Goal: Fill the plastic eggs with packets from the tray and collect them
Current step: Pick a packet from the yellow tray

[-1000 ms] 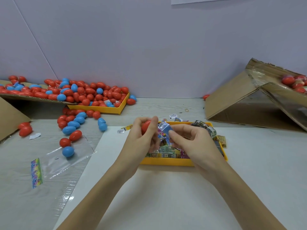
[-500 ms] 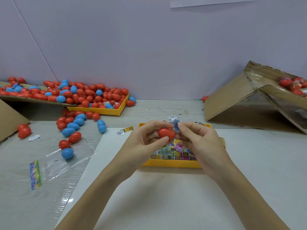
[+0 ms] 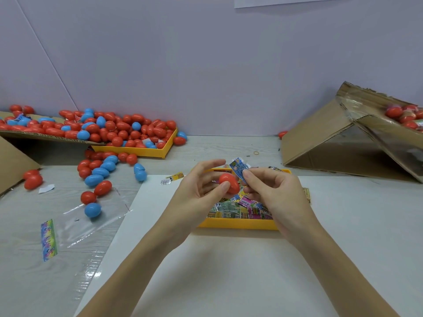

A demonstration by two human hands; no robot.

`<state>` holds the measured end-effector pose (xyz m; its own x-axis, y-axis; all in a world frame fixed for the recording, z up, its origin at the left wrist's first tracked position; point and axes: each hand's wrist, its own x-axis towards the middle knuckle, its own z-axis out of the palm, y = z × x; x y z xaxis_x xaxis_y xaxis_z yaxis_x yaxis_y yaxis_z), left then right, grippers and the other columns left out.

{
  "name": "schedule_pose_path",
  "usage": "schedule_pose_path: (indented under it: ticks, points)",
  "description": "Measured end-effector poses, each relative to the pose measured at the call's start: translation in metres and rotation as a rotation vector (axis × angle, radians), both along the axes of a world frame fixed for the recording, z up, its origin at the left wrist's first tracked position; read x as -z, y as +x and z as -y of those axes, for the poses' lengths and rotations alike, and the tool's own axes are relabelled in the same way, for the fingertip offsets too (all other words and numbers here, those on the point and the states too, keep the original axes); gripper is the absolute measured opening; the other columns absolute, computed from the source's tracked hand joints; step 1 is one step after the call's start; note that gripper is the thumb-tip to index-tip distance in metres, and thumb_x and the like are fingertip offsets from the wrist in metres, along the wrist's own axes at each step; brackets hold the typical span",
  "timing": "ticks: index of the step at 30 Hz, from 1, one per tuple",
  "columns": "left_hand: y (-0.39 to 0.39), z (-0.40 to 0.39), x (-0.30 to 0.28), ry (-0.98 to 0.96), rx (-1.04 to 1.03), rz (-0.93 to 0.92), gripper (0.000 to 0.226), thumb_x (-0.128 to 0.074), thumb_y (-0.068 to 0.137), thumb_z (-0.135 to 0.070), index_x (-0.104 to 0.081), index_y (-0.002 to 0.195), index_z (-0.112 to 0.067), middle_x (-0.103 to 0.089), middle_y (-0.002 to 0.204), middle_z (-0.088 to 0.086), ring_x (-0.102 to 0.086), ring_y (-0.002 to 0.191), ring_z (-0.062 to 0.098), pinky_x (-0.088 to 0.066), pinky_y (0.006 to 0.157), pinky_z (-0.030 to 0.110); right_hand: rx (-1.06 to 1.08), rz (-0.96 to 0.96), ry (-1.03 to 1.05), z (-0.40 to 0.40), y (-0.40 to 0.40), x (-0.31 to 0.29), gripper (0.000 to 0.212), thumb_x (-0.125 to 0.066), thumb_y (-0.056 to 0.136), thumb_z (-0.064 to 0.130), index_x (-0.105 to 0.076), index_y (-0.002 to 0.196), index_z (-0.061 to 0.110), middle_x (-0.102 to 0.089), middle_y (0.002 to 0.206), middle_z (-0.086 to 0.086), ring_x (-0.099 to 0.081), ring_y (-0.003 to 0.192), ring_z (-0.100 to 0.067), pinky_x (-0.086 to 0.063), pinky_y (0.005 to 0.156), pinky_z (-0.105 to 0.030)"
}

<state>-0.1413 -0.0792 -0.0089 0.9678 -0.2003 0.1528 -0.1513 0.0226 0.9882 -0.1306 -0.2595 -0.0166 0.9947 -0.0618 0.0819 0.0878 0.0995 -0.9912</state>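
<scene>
My left hand (image 3: 196, 193) grips a red plastic egg (image 3: 229, 183) between thumb and fingers, just above the yellow tray (image 3: 238, 224). My right hand (image 3: 272, 193) pinches a blue packet (image 3: 239, 168) that sticks up behind the egg, touching it. The tray is full of colourful packets (image 3: 238, 209). Whether the egg is split open is hidden by my fingers.
Several red and blue eggs (image 3: 100, 172) lie loose at the left; more fill a yellow tray (image 3: 135, 152) and cardboard (image 3: 34, 133) at the back left. A tilted cardboard box (image 3: 343, 143) with red eggs stands right. A clear bag (image 3: 75, 223) lies front left.
The egg has turned from behind my left fingers to face the camera, and both hands have drifted slightly right. The blue packet now sticks up behind the egg.
</scene>
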Motion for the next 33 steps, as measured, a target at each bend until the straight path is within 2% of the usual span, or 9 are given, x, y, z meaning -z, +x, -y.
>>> schedule_pose_path:
  ticks: [6,11,17,21,25,29,31,33]
  points:
    - [0.0015,-0.0017,0.0007,0.092,-0.058,0.053,0.031,-0.06,0.102,-0.012,-0.067,0.127,-0.029,-0.073,0.117,-0.008,-0.071,0.104,0.008,-0.054,0.084,0.015,0.02,0.028,-0.021,0.002,-0.0002,-0.0028,0.009,-0.076,0.09,0.023,-0.081,0.085,0.019,-0.077,0.074,-0.004,-0.07,0.067,-0.009,-0.057,0.063,-0.018]
    - [0.001,-0.0008,0.0006,0.073,-0.047,0.037,0.03,-0.058,0.104,-0.012,-0.068,0.128,-0.025,-0.074,0.118,-0.002,-0.072,0.103,0.011,-0.054,0.086,0.016,-0.011,0.013,-0.01,0.0002,-0.0013,-0.0028,0.013,-0.074,0.09,0.028,-0.082,0.086,0.017,-0.077,0.079,-0.006,-0.071,0.07,-0.011,-0.057,0.065,-0.019]
    - [0.0008,0.0008,0.0001,0.013,-0.038,-0.009,0.028,-0.06,0.102,-0.015,-0.071,0.125,-0.026,-0.075,0.113,-0.009,-0.072,0.102,0.012,-0.055,0.082,0.018,-0.031,0.006,-0.03,0.0006,-0.0019,-0.0031,0.015,-0.073,0.091,0.029,-0.081,0.091,0.016,-0.078,0.081,-0.005,-0.072,0.071,-0.01,-0.056,0.065,-0.018]
    - [0.0018,0.0001,-0.0003,-0.094,-0.009,-0.087,0.027,-0.062,0.101,-0.015,-0.074,0.123,-0.024,-0.075,0.114,-0.005,-0.071,0.11,0.021,-0.057,0.084,0.024,-0.062,0.004,-0.045,-0.0008,-0.0026,-0.0025,0.016,-0.073,0.092,0.028,-0.082,0.093,0.015,-0.078,0.081,-0.006,-0.072,0.073,-0.011,-0.057,0.066,-0.019]
    - [0.0024,-0.001,0.0002,-0.142,0.024,-0.112,0.027,-0.063,0.1,-0.013,-0.075,0.122,-0.023,-0.074,0.119,0.001,-0.07,0.113,0.024,-0.056,0.088,0.026,-0.075,0.013,-0.047,-0.0015,-0.0036,-0.0029,0.013,-0.072,0.092,0.028,-0.082,0.091,0.019,-0.078,0.081,-0.006,-0.072,0.073,-0.011,-0.058,0.066,-0.019]
    - [0.0039,-0.003,-0.0004,-0.222,0.072,-0.158,0.036,-0.073,0.09,-0.017,-0.074,0.125,-0.022,-0.07,0.129,0.01,-0.067,0.119,0.029,-0.057,0.094,0.031,-0.086,0.023,-0.051,-0.0014,-0.004,-0.0041,0.013,-0.072,0.091,0.029,-0.082,0.09,0.021,-0.078,0.082,-0.006,-0.072,0.072,-0.011,-0.058,0.066,-0.019]
    - [0.0049,-0.0036,-0.0005,-0.262,0.099,-0.178,0.041,-0.079,0.086,-0.015,-0.073,0.126,-0.022,-0.069,0.13,0.012,-0.068,0.117,0.027,-0.057,0.094,0.03,-0.092,0.024,-0.053,-0.0018,-0.0042,-0.0043,0.014,-0.073,0.091,0.03,-0.082,0.089,0.02,-0.078,0.082,-0.006,-0.072,0.071,-0.01,-0.058,0.066,-0.019]
    - [0.0053,-0.0037,-0.0005,-0.293,0.119,-0.179,0.044,-0.074,0.083,-0.014,-0.073,0.127,-0.021,-0.069,0.13,0.014,-0.068,0.113,0.023,-0.056,0.09,0.027,-0.106,0.021,-0.055,-0.0025,-0.0044,-0.004,0.016,-0.072,0.092,0.029,-0.083,0.089,0.017,-0.078,0.083,-0.008,-0.071,0.071,-0.011,-0.058,0.067,-0.019]
